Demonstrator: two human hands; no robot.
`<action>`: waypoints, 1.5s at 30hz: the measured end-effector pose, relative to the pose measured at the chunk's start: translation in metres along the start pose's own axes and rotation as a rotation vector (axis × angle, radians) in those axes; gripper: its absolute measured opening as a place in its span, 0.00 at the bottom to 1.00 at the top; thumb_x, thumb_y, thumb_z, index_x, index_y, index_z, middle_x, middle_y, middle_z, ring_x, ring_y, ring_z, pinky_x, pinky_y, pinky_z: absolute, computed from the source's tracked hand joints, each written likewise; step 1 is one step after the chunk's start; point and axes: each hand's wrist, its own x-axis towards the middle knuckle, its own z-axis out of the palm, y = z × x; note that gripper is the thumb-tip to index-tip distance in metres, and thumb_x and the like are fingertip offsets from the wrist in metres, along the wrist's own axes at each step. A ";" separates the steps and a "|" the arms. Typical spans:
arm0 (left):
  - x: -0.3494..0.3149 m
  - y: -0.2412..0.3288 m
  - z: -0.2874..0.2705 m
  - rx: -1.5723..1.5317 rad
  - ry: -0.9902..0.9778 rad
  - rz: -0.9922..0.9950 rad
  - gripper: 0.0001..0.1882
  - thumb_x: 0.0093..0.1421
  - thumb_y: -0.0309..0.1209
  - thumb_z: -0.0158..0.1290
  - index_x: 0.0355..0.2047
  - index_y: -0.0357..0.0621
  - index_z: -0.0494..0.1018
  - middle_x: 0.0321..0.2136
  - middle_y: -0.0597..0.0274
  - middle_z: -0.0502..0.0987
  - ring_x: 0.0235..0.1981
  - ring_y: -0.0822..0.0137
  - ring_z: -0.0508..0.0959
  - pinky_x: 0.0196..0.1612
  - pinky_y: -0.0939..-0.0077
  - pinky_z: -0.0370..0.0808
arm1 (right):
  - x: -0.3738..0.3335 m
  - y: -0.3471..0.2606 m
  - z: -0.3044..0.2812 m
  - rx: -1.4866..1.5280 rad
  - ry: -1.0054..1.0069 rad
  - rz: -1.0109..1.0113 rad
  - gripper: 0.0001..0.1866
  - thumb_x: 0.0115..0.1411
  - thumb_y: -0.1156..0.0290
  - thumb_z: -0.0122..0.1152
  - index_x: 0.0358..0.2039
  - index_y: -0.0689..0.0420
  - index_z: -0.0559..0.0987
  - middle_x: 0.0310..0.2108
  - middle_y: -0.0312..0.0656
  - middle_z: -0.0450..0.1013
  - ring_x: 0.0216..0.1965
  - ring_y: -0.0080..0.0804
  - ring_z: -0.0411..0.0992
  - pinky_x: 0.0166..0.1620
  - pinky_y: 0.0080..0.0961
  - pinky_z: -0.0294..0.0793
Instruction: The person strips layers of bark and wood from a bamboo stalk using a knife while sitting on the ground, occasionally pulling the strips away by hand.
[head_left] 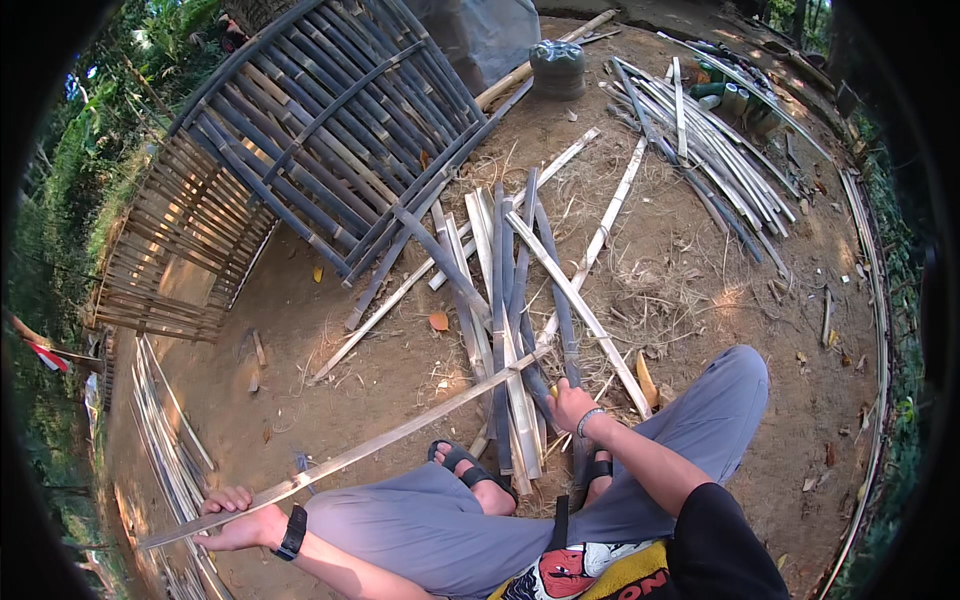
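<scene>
A long, pale split bamboo strip slants from the lower left toward the middle, crossing above my lap. Near its lower end my left hand, with a black watch on the wrist, grips it from below, fingers on one side and thumb on the other. Close to the strip's far end, my right hand is closed round a thing with a small yellow part showing; its kind is hidden. Beneath that end lies a loose pile of bamboo slats, some dark-skinned, some pale. My sandalled feet are beside the pile.
A dark bamboo slat panel leans at the upper left, with a lighter slatted panel beside it. Bundles of thin strips lie at the upper right and lower left. A dark round container stands behind. Shavings litter the dirt.
</scene>
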 end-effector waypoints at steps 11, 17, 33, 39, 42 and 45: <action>-0.008 -0.003 0.018 0.239 0.243 0.110 0.24 0.66 0.54 0.38 0.24 0.50 0.59 0.17 0.70 0.60 0.18 0.74 0.60 0.22 0.82 0.58 | -0.014 -0.054 0.048 0.073 0.039 -0.201 0.12 0.63 0.65 0.44 0.36 0.63 0.63 0.31 0.67 0.73 0.34 0.66 0.73 0.39 0.55 0.72; -0.007 -0.006 0.019 0.390 0.368 0.152 0.23 0.67 0.54 0.38 0.25 0.48 0.59 0.19 0.68 0.60 0.22 0.72 0.60 0.27 0.78 0.61 | 0.022 -0.021 0.066 0.075 0.054 -0.143 0.15 0.64 0.64 0.44 0.37 0.67 0.62 0.27 0.69 0.72 0.33 0.66 0.73 0.39 0.54 0.72; -0.004 -0.016 0.022 0.375 0.343 0.149 0.24 0.66 0.55 0.39 0.22 0.52 0.57 0.17 0.70 0.58 0.20 0.74 0.58 0.26 0.82 0.58 | 0.096 0.042 0.052 -0.120 0.007 0.000 0.10 0.58 0.75 0.45 0.38 0.69 0.66 0.34 0.65 0.74 0.38 0.57 0.76 0.41 0.41 0.77; -0.003 -0.016 0.023 0.343 0.336 0.162 0.24 0.65 0.55 0.40 0.23 0.51 0.59 0.16 0.71 0.58 0.19 0.77 0.57 0.24 0.85 0.56 | 0.097 0.023 0.044 -0.014 0.062 -0.023 0.11 0.59 0.76 0.43 0.40 0.69 0.65 0.36 0.66 0.73 0.39 0.59 0.75 0.43 0.45 0.76; 0.000 -0.017 0.027 0.305 0.308 0.173 0.24 0.65 0.55 0.40 0.22 0.51 0.59 0.16 0.71 0.57 0.17 0.77 0.56 0.23 0.85 0.55 | 0.105 0.029 0.037 -0.122 -0.026 -0.040 0.14 0.56 0.78 0.48 0.43 0.70 0.66 0.40 0.63 0.73 0.42 0.54 0.75 0.44 0.40 0.76; 0.002 -0.017 0.019 0.278 0.309 0.164 0.25 0.66 0.55 0.40 0.21 0.50 0.58 0.15 0.71 0.55 0.16 0.77 0.55 0.21 0.85 0.53 | 0.097 0.014 0.029 -0.094 -0.054 -0.035 0.16 0.55 0.76 0.50 0.42 0.71 0.67 0.40 0.62 0.74 0.42 0.53 0.76 0.44 0.39 0.76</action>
